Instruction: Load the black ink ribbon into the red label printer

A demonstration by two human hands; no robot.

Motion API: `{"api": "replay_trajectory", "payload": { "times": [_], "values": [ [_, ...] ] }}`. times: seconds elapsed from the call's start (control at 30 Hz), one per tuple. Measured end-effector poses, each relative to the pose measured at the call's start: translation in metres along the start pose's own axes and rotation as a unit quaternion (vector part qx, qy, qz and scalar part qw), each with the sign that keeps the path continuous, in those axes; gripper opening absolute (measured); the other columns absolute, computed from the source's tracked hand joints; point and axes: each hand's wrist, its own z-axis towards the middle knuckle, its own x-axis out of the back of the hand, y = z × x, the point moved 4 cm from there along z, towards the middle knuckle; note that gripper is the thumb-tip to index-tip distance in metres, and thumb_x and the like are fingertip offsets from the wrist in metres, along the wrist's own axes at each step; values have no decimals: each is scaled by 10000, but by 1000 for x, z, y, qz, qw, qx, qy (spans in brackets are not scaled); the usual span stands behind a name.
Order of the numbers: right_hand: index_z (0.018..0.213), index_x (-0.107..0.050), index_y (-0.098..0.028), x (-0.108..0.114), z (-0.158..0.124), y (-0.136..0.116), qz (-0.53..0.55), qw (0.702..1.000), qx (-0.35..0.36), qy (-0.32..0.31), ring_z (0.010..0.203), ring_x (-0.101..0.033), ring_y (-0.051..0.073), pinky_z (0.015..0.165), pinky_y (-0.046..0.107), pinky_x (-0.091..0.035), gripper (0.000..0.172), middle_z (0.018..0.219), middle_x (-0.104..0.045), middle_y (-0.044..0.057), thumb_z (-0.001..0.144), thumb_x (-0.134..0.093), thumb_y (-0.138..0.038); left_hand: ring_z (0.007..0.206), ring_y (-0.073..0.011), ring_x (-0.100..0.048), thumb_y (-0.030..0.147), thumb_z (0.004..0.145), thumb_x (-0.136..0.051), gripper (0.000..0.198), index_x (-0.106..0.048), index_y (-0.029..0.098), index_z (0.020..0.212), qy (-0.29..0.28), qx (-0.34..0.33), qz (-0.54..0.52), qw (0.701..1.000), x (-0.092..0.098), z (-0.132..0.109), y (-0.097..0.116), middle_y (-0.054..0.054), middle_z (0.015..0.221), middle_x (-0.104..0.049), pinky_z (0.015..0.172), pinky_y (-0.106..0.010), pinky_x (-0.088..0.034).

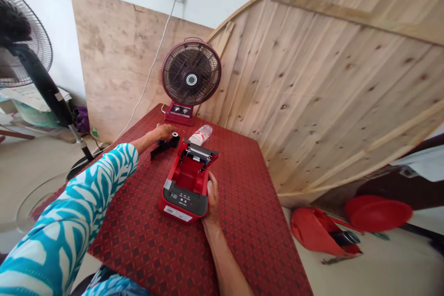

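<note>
On the table is a small red and black label or receipt printer (189, 203), its lid (199, 155) raised and its red inner bay showing. My right hand (212, 194) grips the printer's right side, fingers along the wall. Beyond the printer, to its left, my left hand (165, 130) reaches out low over the table with fingers extended. Just beside those fingertips lie a black strip-like piece (163, 148) and a small roll with a pale ring-shaped end (175, 134). Whether the fingertips touch the roll is unclear.
A clear plastic bottle (201, 135) lies behind the printer. At the table's far edge stands a dark red fan (191, 78). The table (249, 222) has a red patterned cover. A large wooden round panel (312, 88) leans on the right; a standing fan (45, 74) is left.
</note>
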Motion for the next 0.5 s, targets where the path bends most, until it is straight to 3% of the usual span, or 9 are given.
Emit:
{"api": "replay_trajectory", "payload": {
  "times": [0.2,0.37,0.5],
  "values": [
    [1238,-567,-260,-1,0,-1,-5,1000,0,7,1277,-466,212,1078,391,-335,430,1352,-549,46,870,-461,-457,1011,-223,-595,322,896,-570,328,-555,160,1180,16,-17,-19,1000,-1,-7,13,-92,1181,-578,840,-417,-519],
    [1239,-563,-250,-2,1,-2,3,1000,3,5,1279,-462,204,1087,387,-319,438,1359,-541,52,871,-457,-463,868,-200,-618,261,739,-656,263,-589,139,962,101,-65,-130,984,36,-31,15,-35,870,-648,772,-297,-494],
    [1220,-575,-231,-4,3,-2,19,1000,-1,5,1254,-477,221,1076,406,-323,465,1341,-555,69,853,-469,-497,784,-164,-621,364,752,-576,313,-549,149,977,131,-114,-215,961,70,-77,20,-26,850,-651,697,-260,-488]
  ]
}}
